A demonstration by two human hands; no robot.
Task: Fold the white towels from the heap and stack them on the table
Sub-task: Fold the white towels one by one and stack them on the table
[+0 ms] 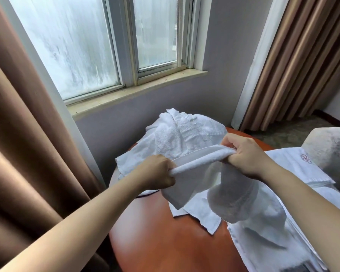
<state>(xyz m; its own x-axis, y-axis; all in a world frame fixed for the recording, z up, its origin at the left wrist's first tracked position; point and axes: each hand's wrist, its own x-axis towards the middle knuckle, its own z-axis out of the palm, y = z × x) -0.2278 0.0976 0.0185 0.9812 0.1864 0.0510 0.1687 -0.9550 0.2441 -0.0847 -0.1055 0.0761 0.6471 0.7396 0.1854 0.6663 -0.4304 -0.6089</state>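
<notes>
- Gripping one white towel (202, 160) by a bunched edge: left hand (159, 171) and right hand (243, 156) each clenched round it, set apart, the cloth roped taut between them, the rest sagging below the right hand. Step, as you read it?
- Opening it out for the first fold, I'd judge. To do it well: find the two true corners, let the bunched edge spread flat, hold it level, then lay it on bare bench (157, 246) before halving. Folding it while roped would likely trap creases.
- Surface under it?
- Round, glossy red-brown wood, bare on the near left. Its near right side lies under flat white towels (263, 242); whether they're folded I can't tell. No finished stack that I can confirm. Further right, a spread towel (294, 169) carrying a red embroidered mark.
- And the heap (181, 134)?
- Sits on the far side of the bench, just behind the hands, loose and rumpled.
- Room beyond?
- Pale armchair (332, 146) at right, carpet (283, 134) past the bench, grey wall (220, 85), stone sill (135, 89), clouded window (82, 46), brown curtains (18, 134) either side.
</notes>
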